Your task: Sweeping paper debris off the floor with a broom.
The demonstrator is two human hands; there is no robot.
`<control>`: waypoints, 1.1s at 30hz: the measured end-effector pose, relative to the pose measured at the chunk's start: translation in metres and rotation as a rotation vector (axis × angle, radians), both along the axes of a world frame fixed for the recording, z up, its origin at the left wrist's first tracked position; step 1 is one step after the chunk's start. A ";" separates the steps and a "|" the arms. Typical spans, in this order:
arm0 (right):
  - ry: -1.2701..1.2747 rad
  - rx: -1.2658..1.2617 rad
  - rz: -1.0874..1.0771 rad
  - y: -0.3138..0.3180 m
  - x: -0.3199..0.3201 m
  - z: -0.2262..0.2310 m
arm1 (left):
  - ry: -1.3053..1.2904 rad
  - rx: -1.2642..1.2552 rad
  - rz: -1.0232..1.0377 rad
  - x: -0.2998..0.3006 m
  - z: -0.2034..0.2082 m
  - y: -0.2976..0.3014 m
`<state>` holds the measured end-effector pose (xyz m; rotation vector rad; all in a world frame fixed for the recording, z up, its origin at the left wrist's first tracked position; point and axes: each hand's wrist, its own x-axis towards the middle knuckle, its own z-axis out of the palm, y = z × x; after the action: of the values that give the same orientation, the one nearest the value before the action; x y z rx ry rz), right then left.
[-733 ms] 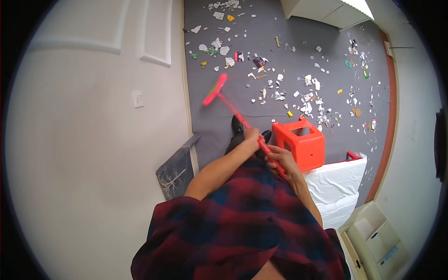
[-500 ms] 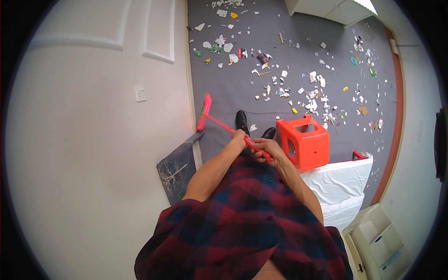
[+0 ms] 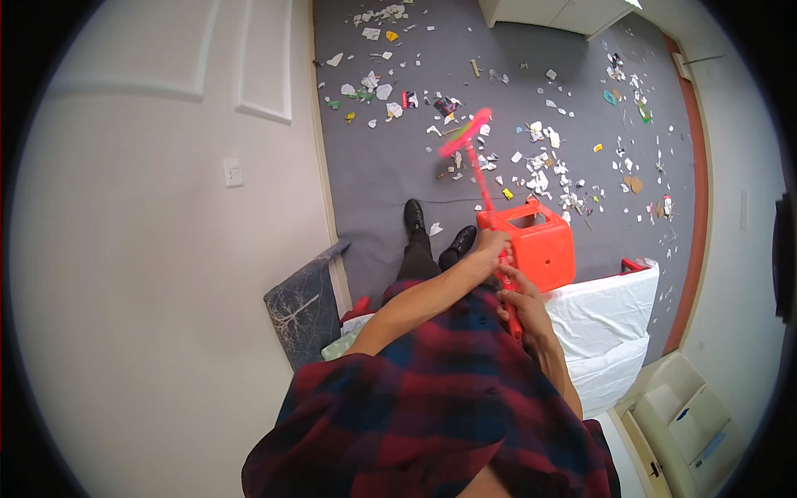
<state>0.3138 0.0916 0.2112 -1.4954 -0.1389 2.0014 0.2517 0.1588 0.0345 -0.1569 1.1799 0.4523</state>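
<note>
both hands clamp the red broom point(image 3: 484, 199) handle, left hand point(image 3: 491, 246) above right hand point(image 3: 521, 305); head blurred at 12 o'clock among paper scraps point(image 3: 540, 170). short strokes, clear of orange stool point(image 3: 531, 245).

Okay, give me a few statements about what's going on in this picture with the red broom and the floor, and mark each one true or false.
1. Both hands grip the red broom handle. True: the left hand sits higher on it, the right hand lower.
2. The broom head rests by the black shoes. False: it is out over the paper scraps, blurred.
3. The grey floor is littered with scraps. True.
4. The orange stool lies on the white bedding. False: it stands on the floor beside the bedding.
5. The person wears a plain white shirt. False: the shirt is red and dark blue plaid.
</note>
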 end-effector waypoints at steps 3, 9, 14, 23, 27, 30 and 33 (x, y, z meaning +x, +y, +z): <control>0.095 -0.037 0.043 -0.002 -0.003 -0.040 | 0.030 -0.110 0.169 -0.040 -0.033 -0.019; 0.319 -0.240 0.198 0.023 -0.035 -0.112 | 0.341 -0.297 0.403 -0.120 -0.127 -0.041; 0.422 -0.227 0.146 0.021 -0.045 -0.103 | 0.311 -0.194 0.364 -0.130 -0.188 -0.052; -0.098 -0.001 -0.220 -0.032 0.045 -0.026 | -0.071 0.038 -0.192 0.081 -0.020 -0.015; -0.032 0.052 -0.201 -0.041 0.075 -0.008 | -0.019 0.079 -0.142 0.097 -0.002 -0.024; 0.083 -0.008 -0.184 -0.037 0.089 -0.013 | 0.028 -0.029 -0.027 0.081 -0.014 -0.028; 0.171 -0.051 -0.185 -0.025 0.108 -0.046 | 0.100 -0.166 0.043 0.079 -0.011 -0.024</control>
<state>0.4218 0.0664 0.1654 -1.3094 0.1184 1.9835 0.3307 0.1353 0.0232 -0.3061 1.3143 0.4030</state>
